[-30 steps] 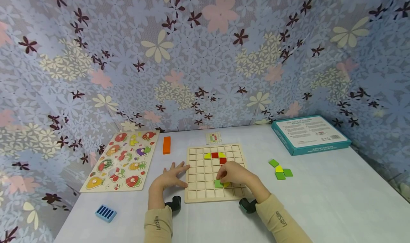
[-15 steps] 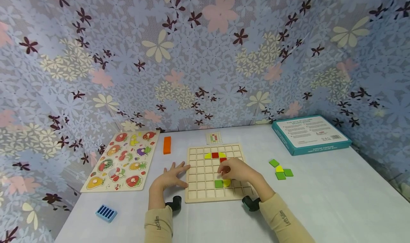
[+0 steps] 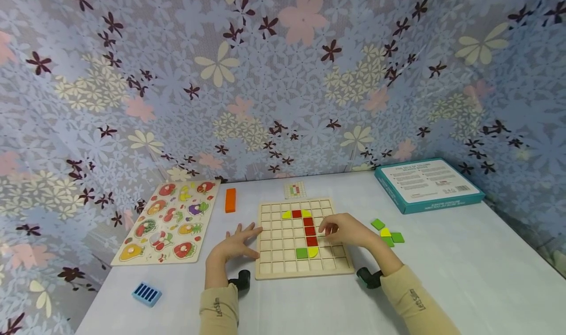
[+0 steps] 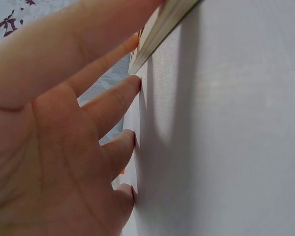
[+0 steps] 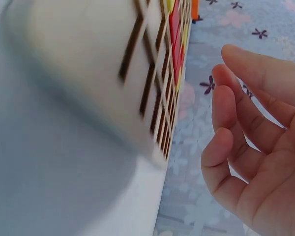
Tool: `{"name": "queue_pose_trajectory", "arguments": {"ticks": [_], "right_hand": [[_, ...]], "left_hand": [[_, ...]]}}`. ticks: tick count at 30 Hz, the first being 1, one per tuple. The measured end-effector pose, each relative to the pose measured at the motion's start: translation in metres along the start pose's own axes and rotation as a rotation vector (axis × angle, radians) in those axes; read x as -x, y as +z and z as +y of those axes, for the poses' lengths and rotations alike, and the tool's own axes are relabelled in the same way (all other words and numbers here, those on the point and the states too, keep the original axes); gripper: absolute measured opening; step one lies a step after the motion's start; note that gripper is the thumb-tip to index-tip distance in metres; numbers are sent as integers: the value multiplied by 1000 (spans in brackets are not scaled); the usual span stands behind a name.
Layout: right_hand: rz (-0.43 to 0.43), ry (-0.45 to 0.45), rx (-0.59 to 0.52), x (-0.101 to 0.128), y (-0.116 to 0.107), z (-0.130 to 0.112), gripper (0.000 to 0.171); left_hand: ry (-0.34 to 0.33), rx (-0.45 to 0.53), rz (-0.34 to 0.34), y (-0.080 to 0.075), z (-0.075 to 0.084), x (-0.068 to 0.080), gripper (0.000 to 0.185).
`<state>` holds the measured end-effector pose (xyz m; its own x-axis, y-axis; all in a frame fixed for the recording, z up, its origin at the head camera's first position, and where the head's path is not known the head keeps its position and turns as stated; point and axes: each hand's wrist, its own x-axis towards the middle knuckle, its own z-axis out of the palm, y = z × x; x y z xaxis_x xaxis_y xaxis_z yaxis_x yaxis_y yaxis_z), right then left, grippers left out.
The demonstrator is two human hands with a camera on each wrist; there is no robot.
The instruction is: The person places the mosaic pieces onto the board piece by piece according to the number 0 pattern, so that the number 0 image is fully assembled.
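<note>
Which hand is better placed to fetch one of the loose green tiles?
Probably the right hand: it is empty over the wooden grid board's right side, beside the loose green tiles. The left hand rests flat at the board's left edge.

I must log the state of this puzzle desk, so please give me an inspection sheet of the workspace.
Surface: white table, flat.
Job's things: wooden grid board holding red tiles, yellow tiles and one green tile; loose green and yellow tiles lie to its right.
Clutter: fruit puzzle board, orange block, blue ridged piece, teal box, small pattern card.
Hands: left hand flat on the table at the board's left edge; right hand over the board's right side, empty.
Cables: nothing seen.
Surroundings: floral cloth behind and at both sides.
</note>
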<state>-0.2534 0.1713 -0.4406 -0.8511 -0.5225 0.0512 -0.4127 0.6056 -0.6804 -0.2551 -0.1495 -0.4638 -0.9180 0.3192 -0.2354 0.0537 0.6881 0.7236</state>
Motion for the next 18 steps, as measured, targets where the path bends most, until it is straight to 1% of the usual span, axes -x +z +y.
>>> {"name": "queue_pose_trajectory", "arguments": {"ticks": [9, 16, 18], "right_hand": [[25, 20, 37, 16, -15, 17, 14], [55, 78, 59, 33, -31, 32, 16], [64, 82, 76, 37, -34, 37, 16]], "left_hand": [[4, -1, 3, 0, -2, 1, 75], [5, 6, 6, -1, 0, 1, 76], [6, 6, 8, -1, 0, 0, 77]]}}
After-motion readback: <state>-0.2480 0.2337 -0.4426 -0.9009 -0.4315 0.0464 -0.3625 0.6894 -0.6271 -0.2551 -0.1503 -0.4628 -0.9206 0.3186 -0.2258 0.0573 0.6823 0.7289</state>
